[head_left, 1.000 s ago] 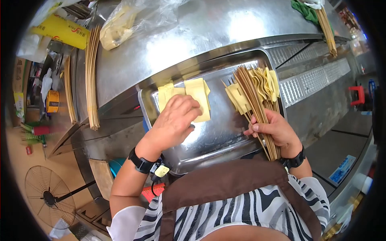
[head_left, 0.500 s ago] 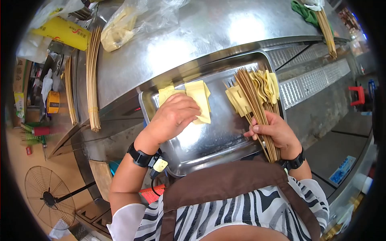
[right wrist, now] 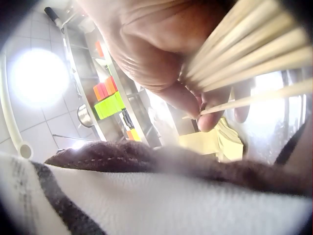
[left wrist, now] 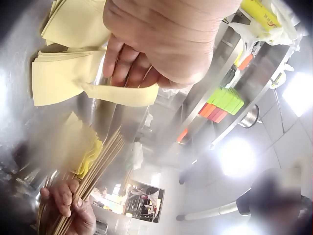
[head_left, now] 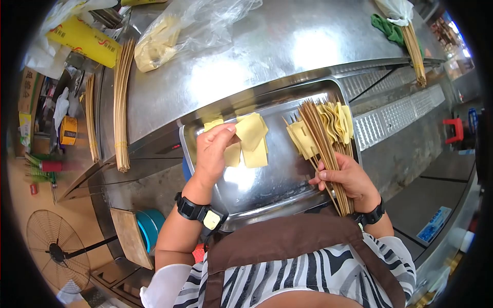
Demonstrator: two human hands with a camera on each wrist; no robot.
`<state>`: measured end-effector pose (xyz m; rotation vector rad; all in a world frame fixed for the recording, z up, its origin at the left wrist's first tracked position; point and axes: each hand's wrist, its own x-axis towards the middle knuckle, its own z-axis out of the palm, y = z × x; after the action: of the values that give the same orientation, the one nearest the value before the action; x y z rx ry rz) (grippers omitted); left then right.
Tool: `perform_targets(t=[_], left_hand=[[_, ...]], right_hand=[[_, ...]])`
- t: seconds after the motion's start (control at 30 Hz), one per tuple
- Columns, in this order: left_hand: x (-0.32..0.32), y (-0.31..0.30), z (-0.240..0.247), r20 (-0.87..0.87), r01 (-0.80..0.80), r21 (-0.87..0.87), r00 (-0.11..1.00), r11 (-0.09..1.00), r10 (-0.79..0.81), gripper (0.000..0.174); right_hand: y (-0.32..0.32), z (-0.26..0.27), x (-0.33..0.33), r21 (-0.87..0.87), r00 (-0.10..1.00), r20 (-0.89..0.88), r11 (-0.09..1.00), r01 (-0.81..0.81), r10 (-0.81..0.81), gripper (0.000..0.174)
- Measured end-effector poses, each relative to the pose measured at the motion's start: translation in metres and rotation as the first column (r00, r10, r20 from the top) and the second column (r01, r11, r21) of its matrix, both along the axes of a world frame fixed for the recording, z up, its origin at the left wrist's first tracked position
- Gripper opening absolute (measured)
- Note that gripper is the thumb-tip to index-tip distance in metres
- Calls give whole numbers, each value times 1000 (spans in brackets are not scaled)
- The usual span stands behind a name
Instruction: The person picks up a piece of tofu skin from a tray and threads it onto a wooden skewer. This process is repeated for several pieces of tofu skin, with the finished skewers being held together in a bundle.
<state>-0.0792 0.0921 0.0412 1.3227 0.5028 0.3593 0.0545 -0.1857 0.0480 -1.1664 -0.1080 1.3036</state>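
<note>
The left hand (head_left: 211, 154) pinches one pale yellow sheet (head_left: 250, 131) between thumb and fingers, above stacked yellow sheets (head_left: 255, 157) in the metal tray (head_left: 277, 192). In the left wrist view the held sheet (left wrist: 122, 95) stretches out from under the fingers of the left hand (left wrist: 156, 44). The right hand (head_left: 350, 179) grips a bundle of thin wooden skewers (head_left: 322, 137), with one skewer apart from the bundle at its fingertips. Folded yellow sheets on skewers (head_left: 334, 123) lie in the tray's right side. Up close, the right hand (right wrist: 166, 54) is around the skewers (right wrist: 254, 44).
Beyond the tray is a steel counter (head_left: 257, 56) with a plastic bag of yellow sheets (head_left: 156, 49). Long skewer bundles (head_left: 122, 108) lie on the left, another (head_left: 413, 54) at the upper right near a green cloth (head_left: 387, 28). A fan (head_left: 55, 251) stands at the lower left.
The left hand has turned and risen from the stack, bringing one sheet up at its fingertips. The right hand keeps its grip on the skewers.
</note>
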Motion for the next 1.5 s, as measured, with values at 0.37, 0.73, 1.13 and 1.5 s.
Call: perform_targets(t=[0.37, 0.73, 1.13, 1.5], left_hand=[[23, -29, 4, -39, -45, -569, 999, 821, 28, 24], [48, -44, 5, -76, -86, -274, 995, 958, 67, 17], [48, -54, 3, 95, -24, -66, 995, 998, 30, 26], [40, -84, -19, 179, -95, 141, 982, 985, 69, 18]], right_hand=[[1, 5, -2, -49, 1000, 11, 999, 11, -10, 14], [-1, 2, -1, 5, 1000, -13, 1000, -26, 26, 16], [-2, -6, -1, 2, 999, 8, 999, -46, 46, 15], [-2, -4, -1, -22, 999, 4, 999, -37, 37, 15]])
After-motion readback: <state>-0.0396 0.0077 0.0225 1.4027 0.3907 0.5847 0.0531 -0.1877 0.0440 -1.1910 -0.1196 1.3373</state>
